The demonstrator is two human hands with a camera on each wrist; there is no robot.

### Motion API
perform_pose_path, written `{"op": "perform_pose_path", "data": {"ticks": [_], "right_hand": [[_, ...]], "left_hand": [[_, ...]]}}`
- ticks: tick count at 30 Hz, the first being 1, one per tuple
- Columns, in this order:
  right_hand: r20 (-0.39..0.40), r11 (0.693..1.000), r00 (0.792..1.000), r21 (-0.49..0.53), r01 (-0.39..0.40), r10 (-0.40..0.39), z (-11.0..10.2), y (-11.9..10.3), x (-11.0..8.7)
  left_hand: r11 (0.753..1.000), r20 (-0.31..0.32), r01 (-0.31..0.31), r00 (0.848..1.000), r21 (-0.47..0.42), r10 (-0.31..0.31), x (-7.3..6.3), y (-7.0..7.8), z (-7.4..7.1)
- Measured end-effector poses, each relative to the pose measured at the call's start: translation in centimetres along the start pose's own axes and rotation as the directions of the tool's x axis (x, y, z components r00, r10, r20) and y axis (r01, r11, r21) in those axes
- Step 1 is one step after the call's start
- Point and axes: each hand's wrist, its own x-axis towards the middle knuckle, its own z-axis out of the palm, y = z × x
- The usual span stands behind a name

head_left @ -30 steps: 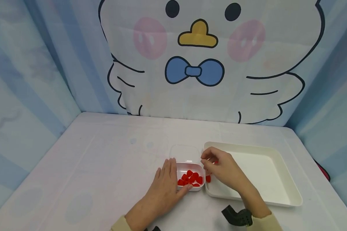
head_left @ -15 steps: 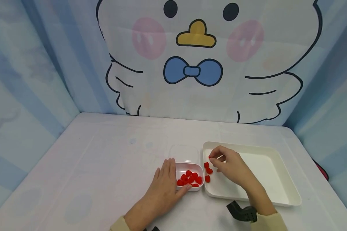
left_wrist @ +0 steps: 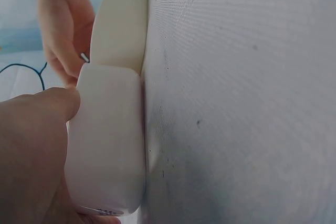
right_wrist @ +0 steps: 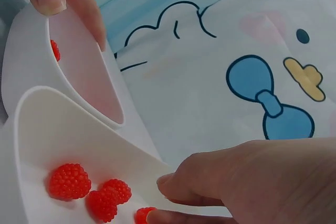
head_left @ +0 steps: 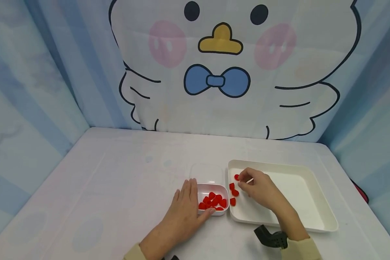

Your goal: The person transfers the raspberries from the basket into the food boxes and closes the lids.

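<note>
Red raspberries [head_left: 215, 200] lie in a small white box [head_left: 227, 207]. Along its left side my left hand [head_left: 185, 211] rests with straight fingers, its thumb on the box's front rim. The left wrist view shows that thumb at the edge of the box [left_wrist: 107, 140]. To the right, over the white tray [head_left: 298, 195], is my right hand [head_left: 263, 189], fingers bent and apart. One fingertip touches or nearly touches a raspberry [right_wrist: 144, 215] at the tray's left side. More raspberries [right_wrist: 70, 181] lie between it and the near end of the tray.
A clear plastic lid [head_left: 207, 173] stands behind the box. The box sits right against the tray's left rim. Beyond the white tabletop [head_left: 117, 173] hangs a curtain [head_left: 214, 115] with a cartoon bird.
My right hand has moved right and set a raspberry down at the tray's back left. Raspberries beneath it have come into sight. My left hand has stayed on the box.
</note>
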Motion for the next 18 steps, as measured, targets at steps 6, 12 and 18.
{"op": "perform_pose_path", "data": {"ticks": [6,12,18], "right_hand": [[0.051,0.999,0.999,-0.028,0.015,-0.014,0.29,0.36,0.25],[0.089,0.999,0.995,-0.029,0.040,-0.037,0.33,0.35,0.19],[0.015,0.999,1.000,-0.042,0.017,-0.016,0.05,0.09,0.12]], "left_hand": [[1.000,0.000,-0.005,1.000,-0.001,0.005,-0.02,-0.15,0.02],[1.000,-0.001,-0.011,1.000,0.002,0.011,0.05,-0.17,-0.04],[1.000,-0.006,-0.008,1.000,0.004,0.008,0.02,-0.08,-0.05]]}}
